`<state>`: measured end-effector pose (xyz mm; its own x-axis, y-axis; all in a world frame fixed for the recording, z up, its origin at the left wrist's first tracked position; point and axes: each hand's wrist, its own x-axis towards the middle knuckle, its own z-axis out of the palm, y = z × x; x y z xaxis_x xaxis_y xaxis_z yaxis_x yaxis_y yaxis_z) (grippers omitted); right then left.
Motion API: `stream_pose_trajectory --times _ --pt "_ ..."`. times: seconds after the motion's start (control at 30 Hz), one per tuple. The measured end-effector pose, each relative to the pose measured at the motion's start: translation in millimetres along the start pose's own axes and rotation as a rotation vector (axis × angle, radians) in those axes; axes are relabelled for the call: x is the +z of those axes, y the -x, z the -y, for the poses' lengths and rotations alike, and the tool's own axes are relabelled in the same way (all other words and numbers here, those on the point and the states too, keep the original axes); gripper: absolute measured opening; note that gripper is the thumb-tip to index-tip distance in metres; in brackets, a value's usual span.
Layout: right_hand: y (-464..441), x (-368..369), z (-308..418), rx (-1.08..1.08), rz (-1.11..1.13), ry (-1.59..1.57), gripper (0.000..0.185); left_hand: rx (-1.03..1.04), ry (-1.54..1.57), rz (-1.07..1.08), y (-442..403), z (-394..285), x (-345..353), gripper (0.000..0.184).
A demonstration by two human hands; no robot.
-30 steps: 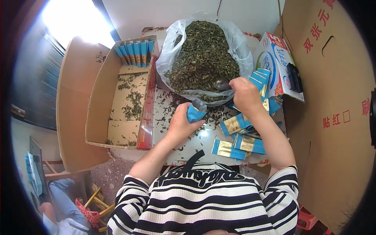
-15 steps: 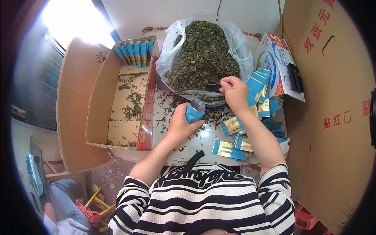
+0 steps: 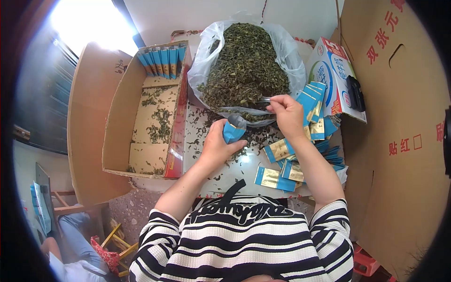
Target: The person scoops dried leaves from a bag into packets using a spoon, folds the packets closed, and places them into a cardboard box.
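Note:
My left hand [image 3: 218,146] is wrapped round a small blue packet [image 3: 233,132], whose silvery mouth gapes upward. In my right hand [image 3: 286,112] is the handle of a metal spoon [image 3: 266,100], pinched between thumb and fingers. The spoon's front end is at the near side of a heap of dried tea leaves [image 3: 246,61]; its bowl is hard to make out among them. A white plastic bag [image 3: 292,58] lies open around the heap. Beside my right forearm are piled several blue and gold packets [image 3: 275,178].
On the left stands a cardboard box [image 3: 109,152] with a row of blue packets [image 3: 162,62] at its far end and loose leaves on its bottom. A milk carton [image 3: 329,70] with a black object [image 3: 354,94] on it stands at the right, before a tall cardboard panel [image 3: 394,188]. Another person [image 3: 77,244] sits lower left.
My right hand has moved slightly to the right and nearer to me, and more of the spoon shows. My left hand still holds the packet, almost in place.

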<state>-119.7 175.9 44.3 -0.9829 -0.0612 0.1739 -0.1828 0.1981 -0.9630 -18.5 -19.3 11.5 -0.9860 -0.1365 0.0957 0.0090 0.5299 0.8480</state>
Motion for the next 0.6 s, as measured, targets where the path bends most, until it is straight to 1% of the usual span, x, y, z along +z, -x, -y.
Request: stream_pose_trajectory --times 0.27,0.33,0.37,0.43,0.47,0.53,0.57,0.6 --pt "9.4 -19.6 4.9 0.01 0.039 -0.129 0.007 0.004 0.037 0.023 -6.7 1.8 0.9 0.073" --pt "10.4 -26.5 7.3 0.02 0.113 -0.15 0.008 0.015 0.03 0.025 -6.9 1.1 0.2 0.073" --pt "11.4 -29.2 9.5 0.021 0.114 -0.149 0.008 0.009 0.025 0.031 -6.7 0.7 -0.3 0.073" --pt "13.1 -33.7 14.6 0.019 0.212 -0.166 0.008 0.004 0.02 0.037 -7.2 1.9 -0.8 0.074" --pt "13.4 -35.3 15.8 0.019 0.211 -0.165 0.008 0.005 0.039 0.07 -7.8 4.1 -0.5 0.074" --pt "14.1 -37.5 17.9 -0.021 0.305 -0.192 0.008 0.007 0.058 0.102 -7.2 0.3 -2.1 0.075" --pt "14.1 -38.0 19.5 -0.022 0.305 -0.192 0.008 -0.007 0.058 0.114 -5.8 -3.5 -3.6 0.075" --pt "14.1 -38.4 21.4 -0.129 0.35 -0.062 0.009 -0.021 0.058 0.127 -4.6 -6.8 -4.4 0.075"
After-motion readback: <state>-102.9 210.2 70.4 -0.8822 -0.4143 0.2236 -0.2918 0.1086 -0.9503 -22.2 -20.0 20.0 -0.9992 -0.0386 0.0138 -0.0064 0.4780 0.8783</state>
